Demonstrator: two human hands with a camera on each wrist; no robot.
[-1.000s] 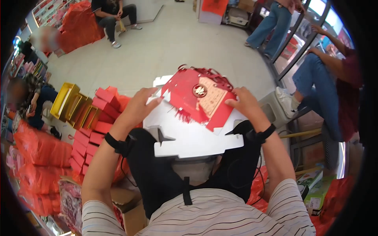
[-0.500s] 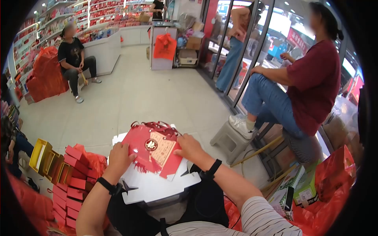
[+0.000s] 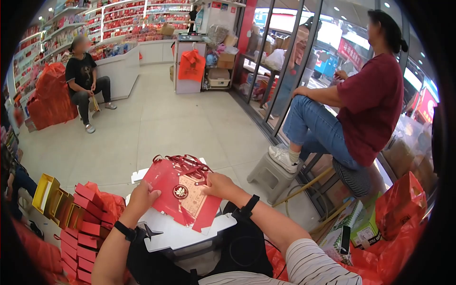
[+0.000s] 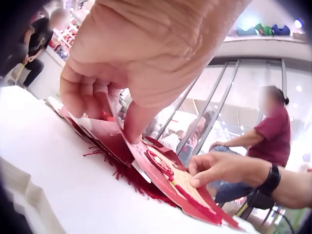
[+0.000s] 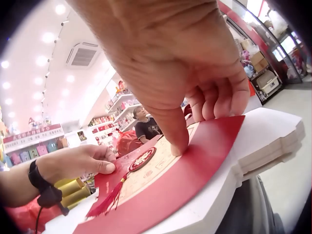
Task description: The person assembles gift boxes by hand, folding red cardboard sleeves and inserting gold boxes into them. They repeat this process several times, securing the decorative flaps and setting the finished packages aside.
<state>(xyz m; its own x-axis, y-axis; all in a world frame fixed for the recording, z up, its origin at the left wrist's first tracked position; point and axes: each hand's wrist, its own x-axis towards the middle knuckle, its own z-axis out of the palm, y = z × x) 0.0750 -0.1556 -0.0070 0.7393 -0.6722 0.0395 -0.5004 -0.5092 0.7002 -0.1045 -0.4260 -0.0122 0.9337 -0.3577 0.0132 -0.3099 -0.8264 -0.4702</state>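
Note:
A red card point(image 3: 164, 185) with a beige printed panel point(image 3: 194, 202) lies over a white board stack point(image 3: 171, 236) at the lap. On it sit a round emblem point(image 5: 143, 160) and a red tassel point(image 5: 109, 199); dark red ribbons point(image 3: 187, 162) gather along its far edge. My left hand point(image 3: 141, 198) pinches the card's left edge between thumb and fingers. From the right, my right hand point(image 3: 222, 186) grips it, thumb pressing the beige panel and fingers curled at the far edge. Below the card, the left wrist view shows more red layers and tassel threads point(image 4: 122, 170).
Red boxes point(image 3: 85, 237) and yellow boxes point(image 3: 54, 202) are piled at the left. A seated person point(image 3: 365, 109) rests a foot on a grey stool point(image 3: 270, 175) at the right. Red plastic bags and a green box point(image 3: 365, 232) lie nearer. Another person point(image 3: 85, 78) sits farther back.
The head view has tilted up and swung right. My left hand, at the card's edge before, now pinches it. My right thumb has moved inward onto the beige panel.

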